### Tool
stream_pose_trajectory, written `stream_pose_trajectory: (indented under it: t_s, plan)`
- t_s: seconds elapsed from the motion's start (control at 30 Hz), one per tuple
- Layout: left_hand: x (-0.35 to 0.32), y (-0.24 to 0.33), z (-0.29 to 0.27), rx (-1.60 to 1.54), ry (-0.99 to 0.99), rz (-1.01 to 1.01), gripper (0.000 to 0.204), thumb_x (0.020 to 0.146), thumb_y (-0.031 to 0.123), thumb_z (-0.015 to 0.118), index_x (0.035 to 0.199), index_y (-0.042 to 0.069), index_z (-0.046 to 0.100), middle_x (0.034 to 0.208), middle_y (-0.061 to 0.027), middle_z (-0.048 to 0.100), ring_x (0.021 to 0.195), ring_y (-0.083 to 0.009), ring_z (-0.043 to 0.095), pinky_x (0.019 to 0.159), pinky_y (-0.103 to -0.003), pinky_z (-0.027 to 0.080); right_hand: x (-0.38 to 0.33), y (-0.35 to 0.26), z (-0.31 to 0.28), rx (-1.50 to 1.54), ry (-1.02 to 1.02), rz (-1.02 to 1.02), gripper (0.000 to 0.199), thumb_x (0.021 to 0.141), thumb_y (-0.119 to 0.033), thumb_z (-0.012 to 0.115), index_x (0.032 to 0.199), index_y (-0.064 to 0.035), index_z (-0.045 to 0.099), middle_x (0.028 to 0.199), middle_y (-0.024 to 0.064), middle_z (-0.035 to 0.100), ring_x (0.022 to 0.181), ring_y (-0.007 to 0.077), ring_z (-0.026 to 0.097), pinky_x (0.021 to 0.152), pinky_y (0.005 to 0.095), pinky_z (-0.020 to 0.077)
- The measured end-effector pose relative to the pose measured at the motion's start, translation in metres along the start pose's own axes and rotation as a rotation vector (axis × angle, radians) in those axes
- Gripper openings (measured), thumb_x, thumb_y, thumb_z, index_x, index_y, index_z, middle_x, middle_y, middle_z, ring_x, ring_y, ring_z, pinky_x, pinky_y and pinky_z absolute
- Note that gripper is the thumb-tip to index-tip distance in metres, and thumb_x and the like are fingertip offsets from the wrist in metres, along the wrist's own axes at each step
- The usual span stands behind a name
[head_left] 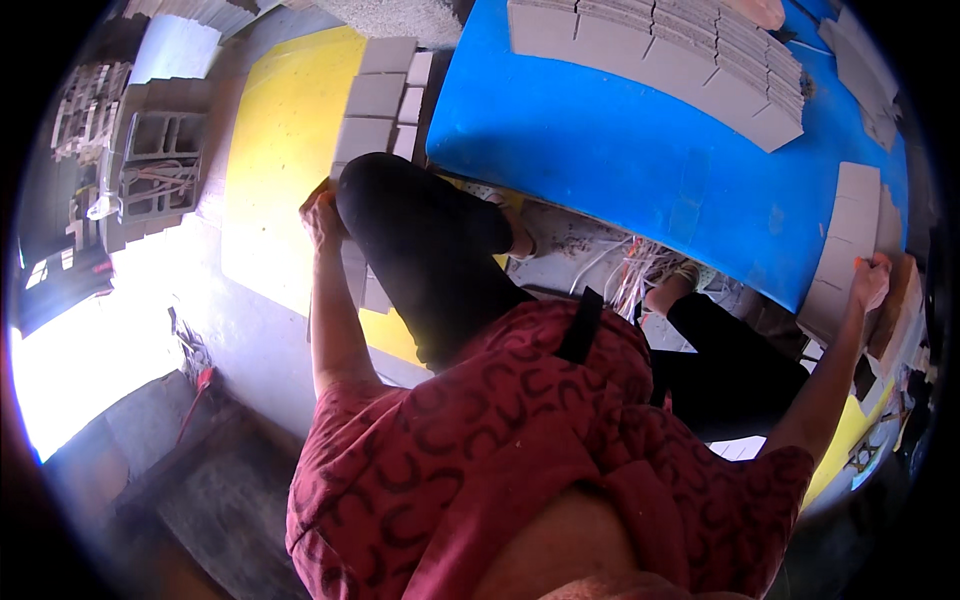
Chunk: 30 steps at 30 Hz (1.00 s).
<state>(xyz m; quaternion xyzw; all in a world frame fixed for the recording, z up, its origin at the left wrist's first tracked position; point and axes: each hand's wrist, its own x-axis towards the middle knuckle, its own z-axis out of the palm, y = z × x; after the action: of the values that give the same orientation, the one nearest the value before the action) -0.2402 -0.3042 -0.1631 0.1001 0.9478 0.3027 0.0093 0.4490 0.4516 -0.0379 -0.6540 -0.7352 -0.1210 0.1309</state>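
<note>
Head view, the only one supplied. The person is sitting between a blue table point(600, 150) and a yellow board point(285, 150), with an arm extending to each side.

Risks: the slotted cardboard strip point(847, 220) is lying at the table's right-hand end, its near end appearing to come right up to the front edge. In my judgement, an outward or downward pull could be tipping it off that corner, since little support is showing there. Its slots are forming weak points; uneven force across them could be creasing or tearing the card. On the other side, the black-trousered knee point(385, 205) is crowding the row of cardboard pieces point(365, 133), so a shift of the leg could be knocking them out of line. Loose strands point(632, 268) are lying near the feet and could be snagging one.

Position relative to the fingers: the strip is lying to the left of the right hand point(873, 282), its right long edge meeting the fingers. These are bending partway, one tip bearing something orange; whether they are pinching the strip or merely resting against it, I cannot tell. The left hand point(322, 215) is sitting beside the knee, at the pieces' outer edge; its fingertips are being obscured, so I cannot tell their opening or hold.
</note>
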Motion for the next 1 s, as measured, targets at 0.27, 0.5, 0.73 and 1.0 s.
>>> stream_pose_trajectory:
  t_s: [0.27,0.5,0.73,1.0]
  plan:
    - [0.087,0.118,0.038,-0.202,-0.376,0.05,0.024,0.091,0.023,0.059,0.103,0.007,0.073,0.094,-0.01,0.072,0.084,-0.0206,0.066,0.078,-0.033,0.052,0.002,0.045,0.001,-0.031,0.144,-0.217,0.032,0.086,-0.025,0.063,0.115,-0.013,0.067,0.114,0.0117,0.068,0.105,0.034,0.065,0.085,0.0466,0.0499]
    - [0.039,0.352,0.045,-0.172,-0.199,0.965,0.019,0.092,0.018,0.068,0.11,0.021,0.075,0.093,-0.0016,0.074,0.077,-0.0134,0.068,0.073,-0.025,0.054,-0.016,-0.014,-0.019,0.143,0.221,-0.139,0.029,0.089,-0.023,0.063,0.115,-0.0092,0.065,0.119,0.0161,0.063,0.106,0.0386,0.06,0.088,0.049,0.0477]
    - [0.043,0.391,0.136,0.369,0.232,1.15,0.033,0.081,0.01,0.074,0.111,0.024,0.072,0.11,0.0031,0.065,0.107,-0.0236,0.057,0.092,-0.045,0.044,-0.055,-0.156,-0.102,0.629,0.006,-0.228,0.028,0.091,-0.001,0.049,0.115,0.002,0.062,0.106,0.0188,0.062,0.096,0.028,0.064,0.082,0.0394,0.0489]
    - [-0.003,0.418,0.099,-0.145,-0.327,0.942,0.017,0.081,0.013,0.076,0.098,0.013,0.076,0.084,-0.0048,0.072,0.077,-0.0169,0.069,0.073,-0.032,0.056,-0.136,-0.274,-0.142,0.841,-0.041,-0.718,0.054,0.081,0.013,0.05,0.134,-0.0018,0.052,0.091,0.0152,0.066,0.077,0.0191,0.066,0.067,0.031,0.0505]
